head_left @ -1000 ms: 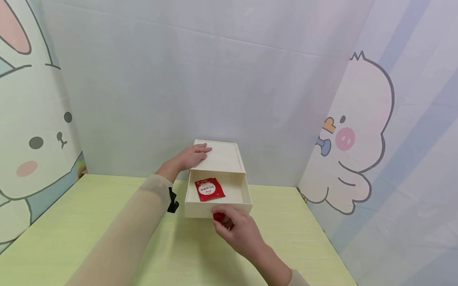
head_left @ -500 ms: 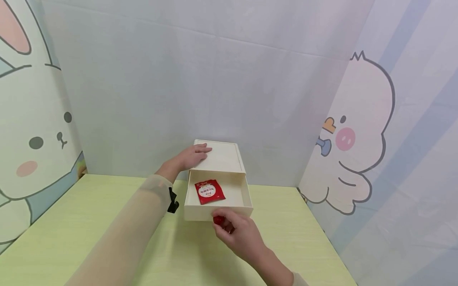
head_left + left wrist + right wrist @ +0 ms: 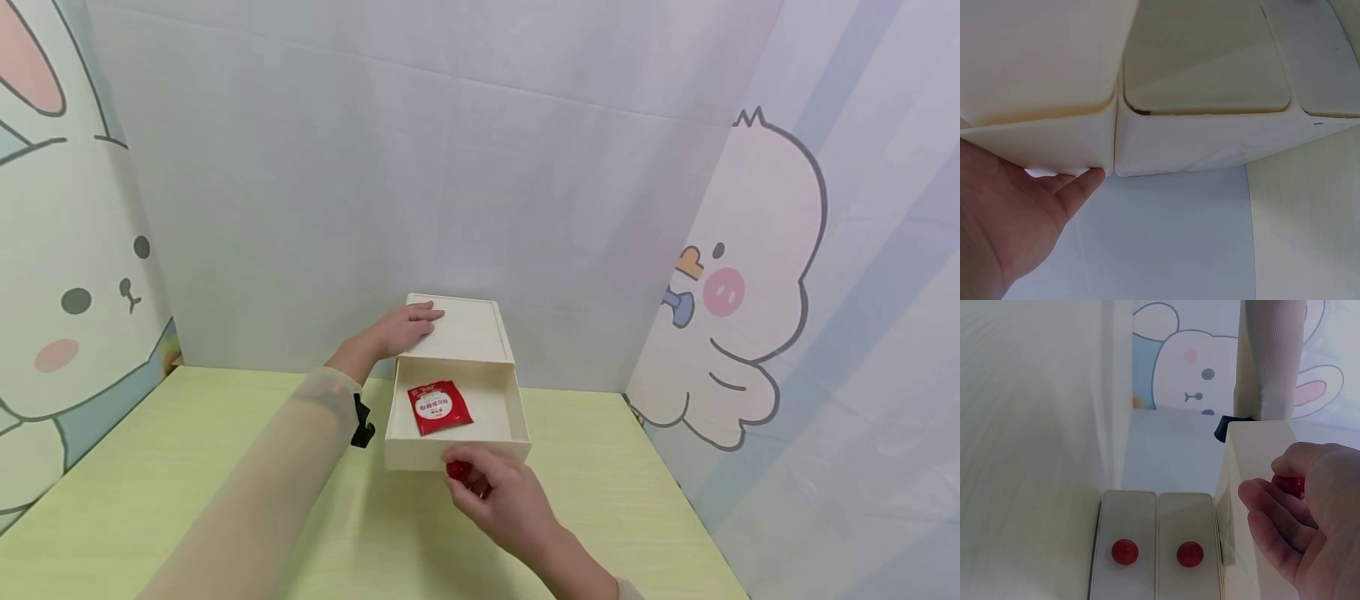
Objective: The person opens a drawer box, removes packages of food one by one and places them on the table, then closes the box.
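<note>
A small white drawer cabinet (image 3: 476,333) stands on the table against the backdrop. Its top drawer (image 3: 487,400) is pulled out towards me. Inside, on the left, lies a red sachet (image 3: 438,407) with a white round label. My right hand (image 3: 513,504) pinches the red round knob (image 3: 457,470) on the drawer's front between thumb and fingers. Across the cabinet's top at the left rests my left hand (image 3: 403,331), fingers outstretched. In the left wrist view that hand (image 3: 1016,219) lies along the white cabinet, its fingertips on the surface.
In the right wrist view, two closed lower drawers show a red knob (image 3: 1125,552) and another red knob (image 3: 1190,554). A light green table (image 3: 615,483) carries the cabinet. Behind hangs a grey curtain (image 3: 375,167), with cartoon-printed sheets at both sides. A black strap piece (image 3: 362,422) sits at my left wrist.
The top drawer has slid a little further out towards me, the sachet moving along with it. My right hand has come back with the knob; my left hand has stayed in place.
</note>
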The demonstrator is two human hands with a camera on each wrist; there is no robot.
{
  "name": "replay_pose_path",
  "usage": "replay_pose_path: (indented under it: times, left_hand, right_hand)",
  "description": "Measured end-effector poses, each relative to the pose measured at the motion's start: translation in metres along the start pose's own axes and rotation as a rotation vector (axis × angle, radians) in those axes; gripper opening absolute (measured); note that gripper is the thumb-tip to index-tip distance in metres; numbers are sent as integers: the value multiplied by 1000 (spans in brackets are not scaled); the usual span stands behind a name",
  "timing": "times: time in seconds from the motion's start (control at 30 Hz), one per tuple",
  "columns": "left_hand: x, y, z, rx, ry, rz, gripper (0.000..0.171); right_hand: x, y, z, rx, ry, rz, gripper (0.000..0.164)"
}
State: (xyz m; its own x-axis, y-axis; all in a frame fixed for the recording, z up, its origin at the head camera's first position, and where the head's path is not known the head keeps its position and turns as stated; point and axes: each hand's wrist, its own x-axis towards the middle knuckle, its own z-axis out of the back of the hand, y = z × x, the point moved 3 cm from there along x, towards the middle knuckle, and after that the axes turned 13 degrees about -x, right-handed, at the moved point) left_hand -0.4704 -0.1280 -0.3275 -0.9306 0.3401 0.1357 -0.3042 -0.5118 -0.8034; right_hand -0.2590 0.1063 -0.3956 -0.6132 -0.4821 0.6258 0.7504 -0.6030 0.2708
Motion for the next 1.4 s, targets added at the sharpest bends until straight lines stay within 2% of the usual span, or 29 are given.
replay_pose_path:
  times: [0.63,1.2,1.4]
  left_hand:
    - [1,1,-1,7,2,-6,55]
    - [1,0,0,12,0,-9,55]
    - [1,0,-1,11,-3,-14,54]
  right_hand:
    - [-10,7,2,24,33,5,28]
    - [-18,10,0,0,19,54,32]
    - [-23,12,-2,10,51,39,30]
